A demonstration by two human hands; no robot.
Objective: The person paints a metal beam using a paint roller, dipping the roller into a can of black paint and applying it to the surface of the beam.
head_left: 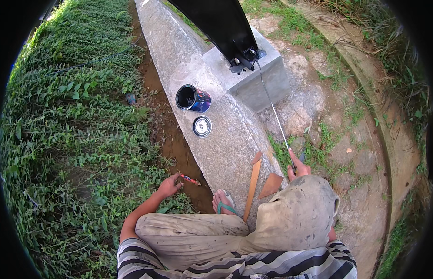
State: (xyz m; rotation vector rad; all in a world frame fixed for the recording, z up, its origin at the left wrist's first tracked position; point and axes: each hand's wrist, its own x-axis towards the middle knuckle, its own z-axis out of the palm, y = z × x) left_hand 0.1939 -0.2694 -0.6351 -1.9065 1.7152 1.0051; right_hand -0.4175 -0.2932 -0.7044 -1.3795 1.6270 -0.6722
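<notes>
At the left, my left hand (170, 186) reaches out beside my knee, with its fingertips closed on the end of a short red stick-like thing (190, 179) with coloured marks. My right hand (298, 167), past my right knee, is closed round the handle of a long thin metal rod (275, 113), which looks like a small paint roller's frame. The rod's dark far end touches the foot of a black metal post (221, 28) and is hard to tell from it. An opened paint can (202, 100) with dark insides stands on the concrete, its lid (202, 126) lying beside it.
The post stands on a concrete block (260, 83) on a sloping concrete ledge (216, 153). A wooden strip (253, 190) and a brown flat piece (271, 185) lie near my sandalled foot (223, 203). A muddy ditch and leafy plants (81, 139) border the left; stony ground (356, 172) lies right.
</notes>
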